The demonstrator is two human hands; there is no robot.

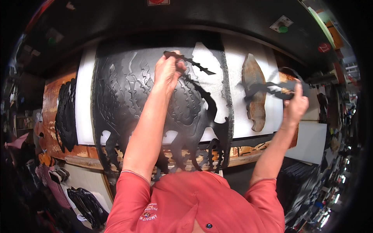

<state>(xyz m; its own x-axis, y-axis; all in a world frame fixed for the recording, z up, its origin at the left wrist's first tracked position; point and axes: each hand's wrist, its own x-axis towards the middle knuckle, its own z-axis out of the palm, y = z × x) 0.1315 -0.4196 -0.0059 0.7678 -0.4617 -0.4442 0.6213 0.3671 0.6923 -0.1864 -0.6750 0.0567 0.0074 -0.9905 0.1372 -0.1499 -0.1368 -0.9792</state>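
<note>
I had my left hand (168, 70) closed around a jagged black strip (190, 62), lifted off the big black cut sheet (128, 101) that lay over the white board (83, 101). The strip's toothed edge pointed right, over a bare gap where the white showed through. My right hand (295, 105) pinched a second black cut piece (272, 88), held just right of the brown sole-shaped piece (254, 93). The board's right part lay open between both hands; the wooden bench edge (83, 161) ran below.
</note>
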